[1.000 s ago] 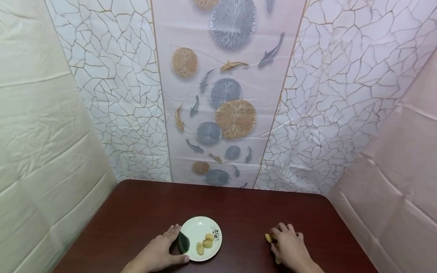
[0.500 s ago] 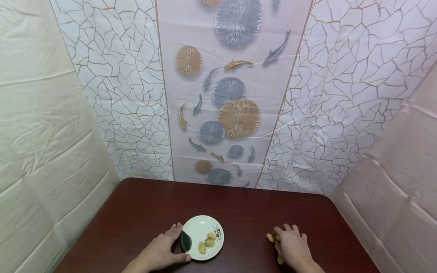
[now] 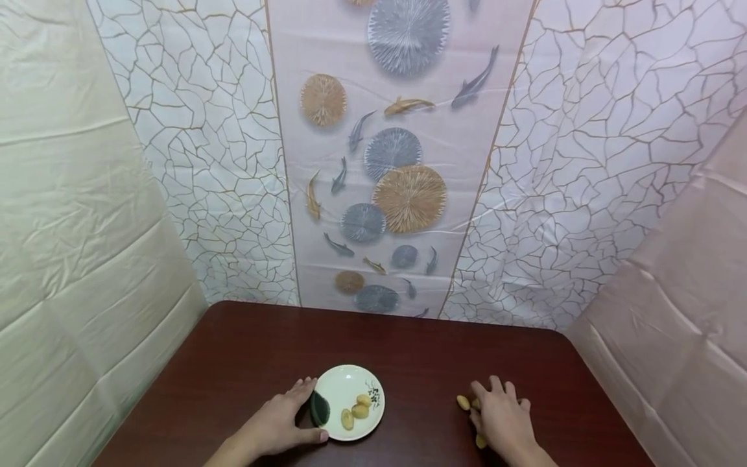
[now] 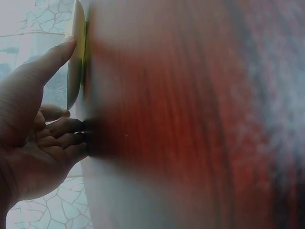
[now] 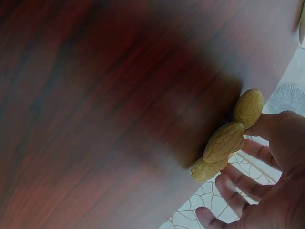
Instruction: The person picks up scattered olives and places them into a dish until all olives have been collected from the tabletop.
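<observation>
A round white plate (image 3: pixel 338 386) with a dark green patch carries three yellow-brown oval pieces (image 3: pixel 360 411). At its left rim rests my left hand (image 3: pixel 271 421), thumb and fingertips spread along the edge; the left wrist view shows the thumb of that hand (image 4: pixel 38 114) against the plate (image 4: pixel 74 71). Beside and partly under my right hand (image 3: pixel 504 418) lie several similar pieces (image 3: pixel 463 403) on the table. In the right wrist view the fingers of the hand (image 5: pixel 281 176) are spread and bent behind clustered pieces (image 5: pixel 223 142); whether they touch every piece is unclear.
Both hands are over a dark red-brown table (image 3: pixel 408 350) with rounded far corners. Behind it hangs a patterned cloth (image 3: pixel 362 162) with fish and round motifs, and plain pale cloths (image 3: pixel 52 227) stand at both sides.
The right hand's fingers have spread a little over the pieces, more of which show beside it. The left hand stays at the plate's rim. The head view has shifted slightly.
</observation>
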